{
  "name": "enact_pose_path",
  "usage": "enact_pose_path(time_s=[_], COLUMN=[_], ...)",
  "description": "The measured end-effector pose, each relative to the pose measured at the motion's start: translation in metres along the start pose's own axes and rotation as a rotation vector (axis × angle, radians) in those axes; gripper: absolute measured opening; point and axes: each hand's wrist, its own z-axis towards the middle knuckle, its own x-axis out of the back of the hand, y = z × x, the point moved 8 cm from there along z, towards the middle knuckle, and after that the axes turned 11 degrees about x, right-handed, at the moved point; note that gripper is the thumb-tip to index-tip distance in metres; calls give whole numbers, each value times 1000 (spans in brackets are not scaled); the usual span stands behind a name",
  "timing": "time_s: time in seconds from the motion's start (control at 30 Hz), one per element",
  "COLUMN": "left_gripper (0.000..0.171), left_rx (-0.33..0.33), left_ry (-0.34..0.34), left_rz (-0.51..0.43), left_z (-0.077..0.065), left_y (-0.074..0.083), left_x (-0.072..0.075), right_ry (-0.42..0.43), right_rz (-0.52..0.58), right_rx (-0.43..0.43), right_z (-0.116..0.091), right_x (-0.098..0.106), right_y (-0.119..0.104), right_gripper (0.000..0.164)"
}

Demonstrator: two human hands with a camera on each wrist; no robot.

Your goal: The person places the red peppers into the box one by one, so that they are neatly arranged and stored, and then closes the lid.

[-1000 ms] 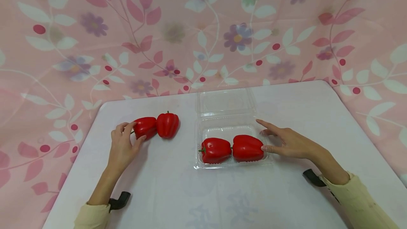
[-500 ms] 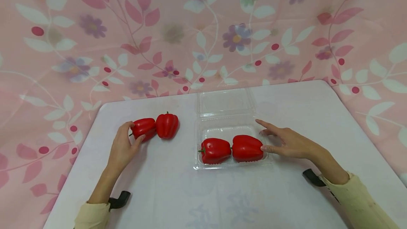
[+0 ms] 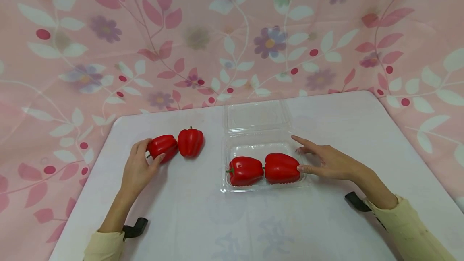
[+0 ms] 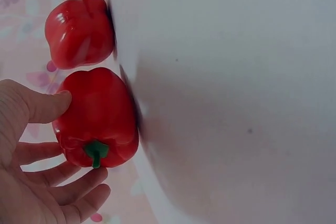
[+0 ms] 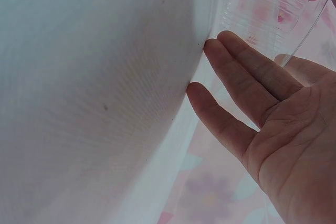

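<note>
Pepper [image 3: 163,147], glossy red, lobed, green-stemmed, gripped by left hand [image 3: 137,170]; right hand [image 3: 331,163], fingers extended, at clear container [image 3: 259,150]

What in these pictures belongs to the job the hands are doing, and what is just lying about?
Seemingly the job:
left hand, gripping the outer loose pepper
second loose pepper
clear container, lid open
left boxed pepper
right boxed pepper
right hand, at the container's right side

Just surroundings:
white table
floral backdrop
black wrist piece on each arm
</note>
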Motion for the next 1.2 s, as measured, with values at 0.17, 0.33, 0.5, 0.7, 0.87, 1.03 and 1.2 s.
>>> enact_pose_path(time_s=[0.17,0.33,0.5,0.7,0.87,1.03,1.2], left_gripper=[60,59,58,55,56,60,63], left_rx=[32,65,70,52,24,9,-7], left_ry=[19,36,55,99,121,126,127], left_rz=[29,39,38,4,-19,-49,-84], left_z=[-3,-6,-10,-14,-16,-18,-21], left_y=[1,3,7,18,30,41,53], left_x=[9,18,24,34,39,41,42], right_ry=[-2,-2,-4,-7,-4,-4,-6], right_rz=[-5,0,5,6,12,16,17], right_rx=[4,0,-2,-5,-10,-12,-13], right_z=[0,0,0,0,0,0,0], right_x=[0,0,0,0,0,0,0], right_y=[1,2,2,1,1,1,2], right_gripper=[86,86,86,86,85,85,85])
